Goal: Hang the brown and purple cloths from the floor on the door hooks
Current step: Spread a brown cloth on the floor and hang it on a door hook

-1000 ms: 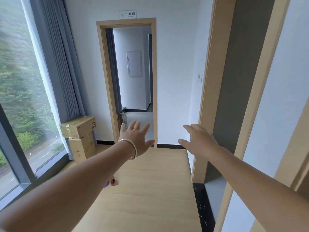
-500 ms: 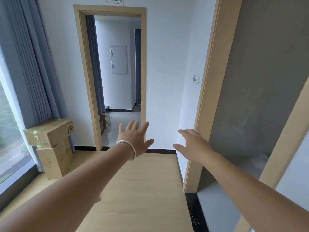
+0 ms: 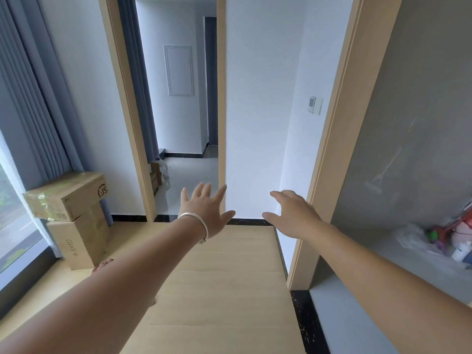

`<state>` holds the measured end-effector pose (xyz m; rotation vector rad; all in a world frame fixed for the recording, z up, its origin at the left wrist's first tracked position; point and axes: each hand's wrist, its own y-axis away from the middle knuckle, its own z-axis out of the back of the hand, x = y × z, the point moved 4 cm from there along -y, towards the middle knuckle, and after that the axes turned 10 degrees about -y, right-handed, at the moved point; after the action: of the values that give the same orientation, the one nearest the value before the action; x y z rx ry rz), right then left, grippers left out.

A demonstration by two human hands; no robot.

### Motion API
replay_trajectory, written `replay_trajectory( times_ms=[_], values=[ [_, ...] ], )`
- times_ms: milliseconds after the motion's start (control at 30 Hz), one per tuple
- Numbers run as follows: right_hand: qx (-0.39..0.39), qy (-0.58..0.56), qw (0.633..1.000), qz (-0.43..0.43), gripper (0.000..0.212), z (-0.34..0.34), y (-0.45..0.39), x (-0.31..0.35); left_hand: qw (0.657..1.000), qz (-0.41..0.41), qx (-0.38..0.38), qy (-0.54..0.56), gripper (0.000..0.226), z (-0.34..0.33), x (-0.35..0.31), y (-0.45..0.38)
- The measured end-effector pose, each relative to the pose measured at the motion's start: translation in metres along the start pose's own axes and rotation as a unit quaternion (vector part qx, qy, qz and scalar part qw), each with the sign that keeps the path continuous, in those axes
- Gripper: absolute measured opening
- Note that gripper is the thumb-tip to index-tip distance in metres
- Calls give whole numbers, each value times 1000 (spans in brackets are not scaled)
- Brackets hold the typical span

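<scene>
Both my arms reach forward over the wooden floor [image 3: 217, 290]. My left hand [image 3: 205, 210], with a silver bangle on the wrist, is open, fingers spread, holding nothing. My right hand [image 3: 291, 215] is open too, palm down, just left of a wooden door frame [image 3: 329, 154]. A small pinkish-brown bit of cloth [image 3: 102, 265] peeks out on the floor behind my left forearm, next to the boxes; most of it is hidden. No purple cloth and no door hooks are in view.
Two stacked cardboard boxes [image 3: 74, 218] stand at the left by the grey curtain [image 3: 38, 98] and window. An open doorway [image 3: 178, 111] leads ahead to a tiled room. At right, a grey-walled room holds bottles and plastic bags [image 3: 449, 238] on its floor.
The view has turned right and tilted down: the window has slid mostly out of frame and the grey room on the right has opened up. Both hands stay outstretched and open.
</scene>
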<state>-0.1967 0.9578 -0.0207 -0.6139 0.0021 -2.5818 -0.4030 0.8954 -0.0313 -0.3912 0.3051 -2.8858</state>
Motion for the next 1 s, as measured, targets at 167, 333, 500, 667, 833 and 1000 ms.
replay_trajectory(
  times_ms=[167,333,500,667,833,1000],
  values=[
    [3,-21,1000,15,66,-8,-62,-20,1000,1,1,-6,73,-13,-2,-53],
    [4,-38,999,21,66,-3,-140,-49,1000,18,5,-26,74,-24,-7,-125],
    [10,-41,999,32,66,9,-215,-83,999,30,3,-29,75,-36,-22,-204],
    [18,-43,999,25,66,15,-274,-120,999,29,5,-28,74,-56,-43,-263],
    [30,-71,997,15,65,5,-315,-149,999,24,17,-27,73,-73,-51,-316],
    [21,-56,998,16,64,-3,-371,-168,1000,5,23,-20,72,-97,-56,-377]
  ],
)
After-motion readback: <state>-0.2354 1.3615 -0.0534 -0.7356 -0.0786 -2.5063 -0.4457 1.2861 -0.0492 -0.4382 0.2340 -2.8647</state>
